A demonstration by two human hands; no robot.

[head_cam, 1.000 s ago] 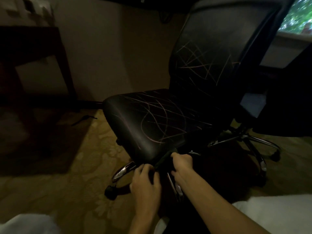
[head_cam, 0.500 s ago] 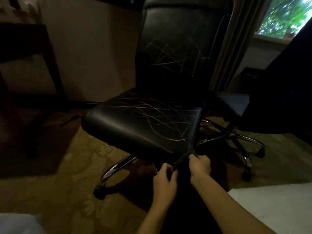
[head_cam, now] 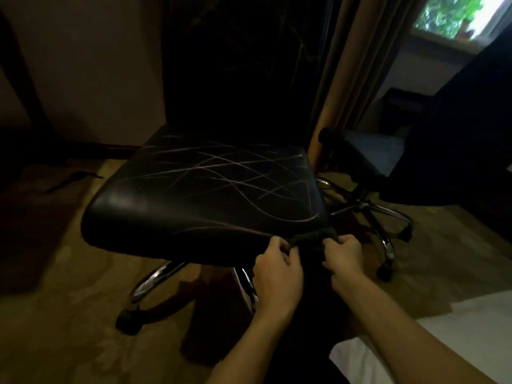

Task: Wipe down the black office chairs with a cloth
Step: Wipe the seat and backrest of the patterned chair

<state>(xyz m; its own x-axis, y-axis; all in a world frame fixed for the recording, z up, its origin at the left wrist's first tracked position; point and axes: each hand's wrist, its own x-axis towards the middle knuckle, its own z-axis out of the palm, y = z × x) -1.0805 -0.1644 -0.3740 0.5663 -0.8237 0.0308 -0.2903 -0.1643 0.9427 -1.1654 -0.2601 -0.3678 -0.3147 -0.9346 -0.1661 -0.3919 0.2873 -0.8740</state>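
At the far left a dark wooden furniture leg (head_cam: 19, 79) stands against the pale wall, with patterned tan carpet (head_cam: 55, 314) stretching open below it, partly in shadow. Right of that sits the black leather office chair (head_cam: 205, 195), its seat streaked with thin pale lines and its tall back almost lost in the dark. The seat's rounded front edge faces the person; under it a chrome star base (head_cam: 155, 281) reaches left to a black caster (head_cam: 127, 322), with bare carpet around that caster.

At the seat's front right corner, the dark crumpled cloth (head_cam: 313, 236) lies against the edge. The left hand (head_cam: 277, 267) curls its fingers on the cloth's left end, and the right hand (head_cam: 343, 253) grips its right end, so the two hands sit close together, both closed on the cloth.

Further right, a tan curtain (head_cam: 340, 79) hangs behind the seat. A second black office chair (head_cam: 454, 139) stands close by, its chrome base (head_cam: 385, 231) near the first chair's. A white bed corner (head_cam: 432, 347) fills the lower right, and a window (head_cam: 454, 15) shows at the top.
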